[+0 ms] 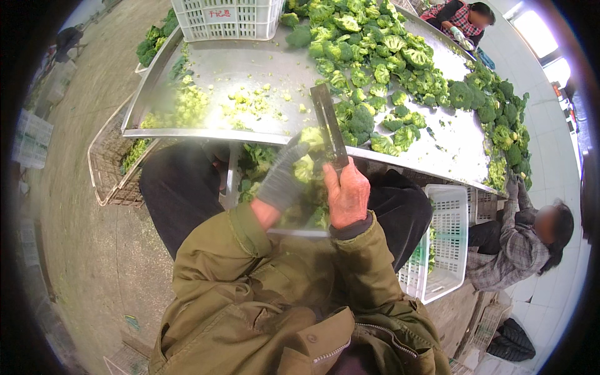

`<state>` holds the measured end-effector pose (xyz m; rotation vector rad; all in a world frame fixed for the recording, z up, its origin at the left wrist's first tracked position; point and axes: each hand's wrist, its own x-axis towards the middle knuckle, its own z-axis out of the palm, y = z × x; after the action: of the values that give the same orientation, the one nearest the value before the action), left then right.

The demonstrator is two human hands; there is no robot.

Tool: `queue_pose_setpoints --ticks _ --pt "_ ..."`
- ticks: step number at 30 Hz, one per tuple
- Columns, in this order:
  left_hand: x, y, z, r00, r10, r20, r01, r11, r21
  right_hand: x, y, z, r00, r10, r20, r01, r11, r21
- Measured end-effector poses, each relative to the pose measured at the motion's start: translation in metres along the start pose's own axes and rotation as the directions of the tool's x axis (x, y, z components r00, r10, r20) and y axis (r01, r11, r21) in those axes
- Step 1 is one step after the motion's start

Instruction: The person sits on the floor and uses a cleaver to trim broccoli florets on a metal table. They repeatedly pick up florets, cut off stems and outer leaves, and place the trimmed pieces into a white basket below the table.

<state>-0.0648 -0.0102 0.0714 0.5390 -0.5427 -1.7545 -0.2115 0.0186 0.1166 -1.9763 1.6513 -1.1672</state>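
My left hand [283, 176], in a dark thin glove, holds a cut broccoli piece [304, 168] just below the table's near edge. My bare right hand [346, 193] grips a knife with a broad dark blade [328, 123], which points away from me across the rim. The blade is close beside the broccoli; whether they touch I cannot tell. Beneath my hands, between my knees, a container [300, 232] holds broccoli, partly hidden and blurred. Heaped broccoli florets [375, 51] lie on the metal table, with small trimmings [248, 107] scattered left of the blade.
A raised rim [211, 135] edges the metal table. A white plastic crate [227, 23] stands at its far side. Other crates flank me at left [112, 154] and right [445, 243]. One person [515, 248] sits at the right; another [457, 23] is at the far right.
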Motion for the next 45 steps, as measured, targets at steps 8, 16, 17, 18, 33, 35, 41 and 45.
queue_pose_setpoints --ticks 8,16,17,18,33,35,41,45 --pt "-0.001 0.004 -0.003 0.999 -0.046 0.025 0.049 0.988 -0.145 -0.001 -0.017 -0.012 0.992 -0.008 -0.128 0.022 0.994 0.107" --pt "-0.003 0.001 0.0 0.992 0.118 0.037 -0.124 0.942 0.313 -0.009 0.006 0.018 0.998 0.048 0.035 -0.045 0.994 -0.102" --pt "-0.002 0.001 -0.002 0.997 0.071 0.026 -0.075 0.949 0.307 -0.01 0.01 0.018 0.998 0.049 0.037 -0.045 0.994 -0.1" --pt "-0.002 0.001 -0.004 0.994 0.1 0.045 -0.11 0.932 0.345 -0.011 0.012 0.019 0.998 0.05 0.041 -0.046 0.994 -0.096" --pt "-0.035 0.03 -0.029 0.977 -0.158 0.142 0.183 0.965 -0.19 -0.021 0.005 -0.018 0.922 0.218 0.32 -0.36 0.786 0.503" --pt "-0.032 0.028 -0.036 0.975 -0.172 0.141 0.187 0.977 -0.106 -0.017 0.004 -0.023 0.909 0.273 0.315 -0.401 0.779 0.483" --pt "-0.038 0.022 -0.047 0.991 -0.135 0.027 0.131 0.985 0.108 -0.018 0.002 -0.025 0.912 0.277 0.304 -0.395 0.795 0.46" --pt "-0.039 0.019 -0.049 1.0 -0.005 0.03 0.001 0.991 0.136 -0.02 0.004 -0.022 0.934 0.219 0.284 -0.322 0.86 0.396"
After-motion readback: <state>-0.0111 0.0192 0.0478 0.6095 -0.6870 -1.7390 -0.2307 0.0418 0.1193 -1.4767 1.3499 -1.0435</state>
